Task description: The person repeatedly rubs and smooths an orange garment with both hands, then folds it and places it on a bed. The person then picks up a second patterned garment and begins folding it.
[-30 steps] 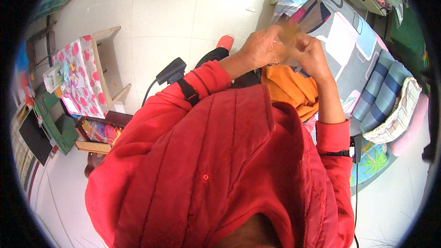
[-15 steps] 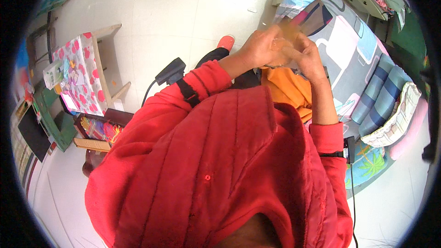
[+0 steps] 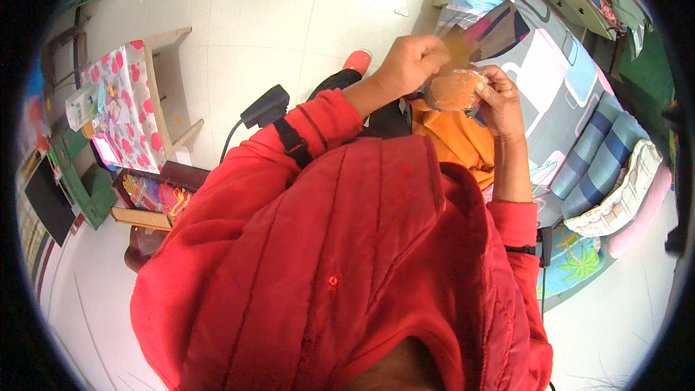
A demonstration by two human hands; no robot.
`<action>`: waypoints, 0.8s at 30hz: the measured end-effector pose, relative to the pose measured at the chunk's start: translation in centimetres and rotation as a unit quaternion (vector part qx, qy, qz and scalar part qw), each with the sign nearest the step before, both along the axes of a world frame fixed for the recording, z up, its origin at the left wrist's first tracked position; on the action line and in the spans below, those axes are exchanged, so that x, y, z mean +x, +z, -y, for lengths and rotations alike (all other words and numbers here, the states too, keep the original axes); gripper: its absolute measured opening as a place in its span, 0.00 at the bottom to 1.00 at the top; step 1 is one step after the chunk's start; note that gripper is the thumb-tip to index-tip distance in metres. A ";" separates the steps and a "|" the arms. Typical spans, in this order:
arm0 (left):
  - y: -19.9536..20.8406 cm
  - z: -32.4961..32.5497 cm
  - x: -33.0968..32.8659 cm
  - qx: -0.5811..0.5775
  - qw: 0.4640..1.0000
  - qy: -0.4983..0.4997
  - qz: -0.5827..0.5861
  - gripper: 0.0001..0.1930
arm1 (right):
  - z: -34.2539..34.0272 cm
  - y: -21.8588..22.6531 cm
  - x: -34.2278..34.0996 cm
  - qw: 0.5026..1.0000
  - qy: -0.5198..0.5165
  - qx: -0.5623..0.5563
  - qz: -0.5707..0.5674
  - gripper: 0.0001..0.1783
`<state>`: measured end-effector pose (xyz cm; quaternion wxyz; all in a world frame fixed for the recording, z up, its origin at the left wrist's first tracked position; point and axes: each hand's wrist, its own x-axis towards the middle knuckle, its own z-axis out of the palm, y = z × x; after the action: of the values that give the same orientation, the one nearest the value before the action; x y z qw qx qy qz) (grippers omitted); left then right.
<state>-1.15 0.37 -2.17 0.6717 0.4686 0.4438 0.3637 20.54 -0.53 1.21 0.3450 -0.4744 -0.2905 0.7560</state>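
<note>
by the right hand (image 3: 499, 98), a round orange-brown piece (image 3: 450, 93), seemingly in clear film (image 3: 472, 78), is being pinched at its right rim, near the left edge of the bed (image 3: 539, 51). beside it, the left hand (image 3: 413, 61) is being held with fingers curled; how tightly, and on what, cannot be told. the rim should probably be pinched lightly, so the film is not being torn. below, an orange cloth (image 3: 456, 141) is being seen. blue cushions (image 3: 601, 152) are being carried at the bed's lower right edge, and a box (image 3: 81, 106) at the left edge of the table (image 3: 148, 137).
</note>
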 end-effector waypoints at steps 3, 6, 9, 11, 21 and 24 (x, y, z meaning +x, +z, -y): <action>0.1 -0.2 0.1 -0.031 0.996 0.020 0.076 0.05 | 0.1 -0.2 0.4 1.000 -0.008 -0.003 -0.005 0.10; 0.1 0.0 0.5 -0.013 0.992 0.011 0.125 0.04 | 0.2 -0.3 0.4 1.000 -0.007 -0.005 0.008 0.10; 0.1 0.2 0.9 0.022 0.998 -0.021 0.062 0.04 | 0.2 -0.3 0.2 0.999 -0.006 0.001 0.038 0.10; 0.2 0.1 0.9 0.053 0.998 -0.018 0.020 0.04 | 0.2 -0.2 0.2 0.999 0.013 0.000 0.051 0.10; 0.6 -1.4 -1.1 0.097 0.979 0.116 -0.138 0.06 | 0.2 0.1 0.3 0.999 0.009 0.002 0.051 0.09; 0.3 -1.3 -0.8 0.054 0.994 0.089 -0.037 0.06 | 0.2 0.1 0.2 0.998 -0.006 0.008 0.061 0.09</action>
<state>-1.99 1.68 -1.89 0.5931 0.4759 0.4885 0.4279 20.71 -0.77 1.35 0.3348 -0.5191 -0.3139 0.7211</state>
